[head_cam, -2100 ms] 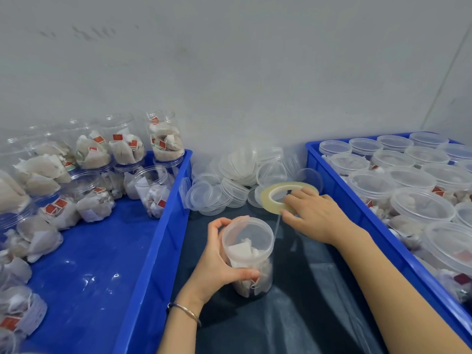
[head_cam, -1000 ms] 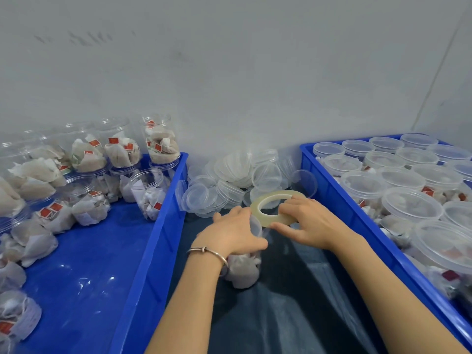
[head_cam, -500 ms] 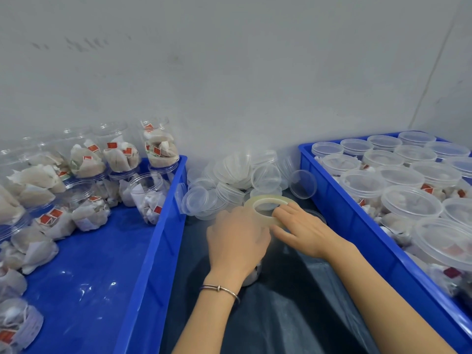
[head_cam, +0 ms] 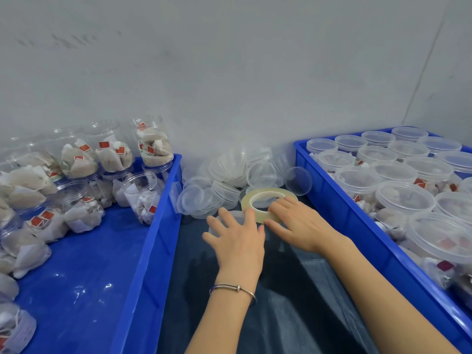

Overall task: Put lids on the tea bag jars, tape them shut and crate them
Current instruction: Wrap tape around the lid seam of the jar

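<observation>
The jar being worked on is almost wholly hidden: the left hand lies over it with fingers spread and fairly straight, palm down, and only a pale sliver of lid rim shows between the fingers and just beyond the fingertips. Whether the palm presses the lid or merely rests on it cannot be told, and the jar's body and contents are out of sight beneath the hand. Just right of that hand, touching its index finger, sits the tape roll, a yellowish clear ring tilted toward the camera. The right hand holds it, fingers curled over its near edge and into the hole, thumb under the rim; any strip running from roll to jar is too faint to see. A thin bracelet circles the left wrist.

Beyond both hands a heap of loose clear lids lies against the wall, their edges blurring into one another. Both forearms cross a dark tabletop. Left of the left hand stands a blue crate holding jars of tea bags laid on their sides, partly cut off by the frame. Right of the right hand a second blue crate holds upright lidded jars, also cut off at the edge.
</observation>
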`<state>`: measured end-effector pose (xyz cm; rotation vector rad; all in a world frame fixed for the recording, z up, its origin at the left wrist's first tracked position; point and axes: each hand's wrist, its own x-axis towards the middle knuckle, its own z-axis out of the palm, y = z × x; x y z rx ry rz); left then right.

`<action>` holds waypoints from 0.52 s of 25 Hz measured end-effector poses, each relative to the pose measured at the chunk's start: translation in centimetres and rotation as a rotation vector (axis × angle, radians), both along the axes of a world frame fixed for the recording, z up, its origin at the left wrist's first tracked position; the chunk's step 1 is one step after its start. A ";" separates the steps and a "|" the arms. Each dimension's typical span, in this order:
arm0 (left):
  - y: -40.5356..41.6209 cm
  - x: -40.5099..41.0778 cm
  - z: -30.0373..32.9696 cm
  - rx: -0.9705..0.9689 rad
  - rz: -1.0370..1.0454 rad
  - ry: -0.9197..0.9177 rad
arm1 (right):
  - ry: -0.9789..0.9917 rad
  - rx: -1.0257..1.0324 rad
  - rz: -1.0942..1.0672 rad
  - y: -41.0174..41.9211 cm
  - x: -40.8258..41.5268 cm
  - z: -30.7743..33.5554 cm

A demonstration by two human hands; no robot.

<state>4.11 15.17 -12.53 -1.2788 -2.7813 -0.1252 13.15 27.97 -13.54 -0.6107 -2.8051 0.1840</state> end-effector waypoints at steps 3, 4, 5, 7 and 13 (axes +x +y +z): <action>-0.1 -0.7 -0.3 0.027 -0.047 0.004 | -0.004 0.000 -0.008 -0.2 -0.3 0.1; -0.1 -1.0 -0.4 0.058 -0.060 0.018 | 0.001 0.002 -0.011 -0.3 -0.5 0.1; -0.1 -1.1 -0.4 0.101 -0.063 0.028 | 0.007 0.010 -0.016 -0.4 -0.6 0.1; 0.0 -1.3 -0.6 0.186 -0.050 0.022 | 0.020 0.030 -0.025 -0.6 -0.7 -0.1; 0.0 -2.0 -1.6 0.257 -0.076 0.081 | 0.046 0.019 -0.059 -1.0 -0.4 -0.2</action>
